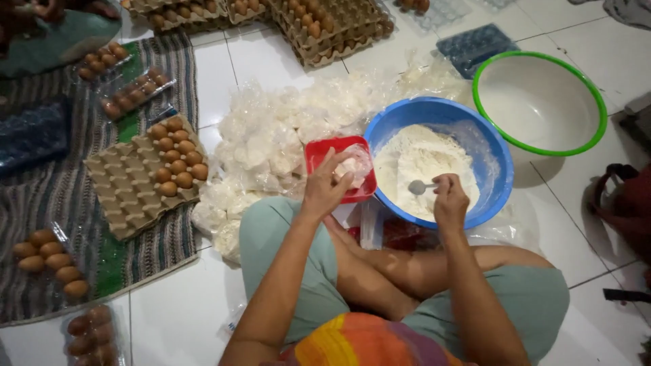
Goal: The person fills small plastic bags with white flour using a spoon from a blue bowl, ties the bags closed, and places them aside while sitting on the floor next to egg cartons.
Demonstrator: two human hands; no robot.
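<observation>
Item: my left hand clamps bag in red tub; right hand clamps spoon over blue flour bowl. Keep spoon level, bag mouth open.

Flour in bowl — egg tray left

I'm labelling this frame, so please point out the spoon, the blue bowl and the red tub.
spoon (418, 186), head view, on its metal scoop.
blue bowl (498, 159), head view, on its inner right wall.
red tub (319, 152), head view, on its left rim.
</observation>
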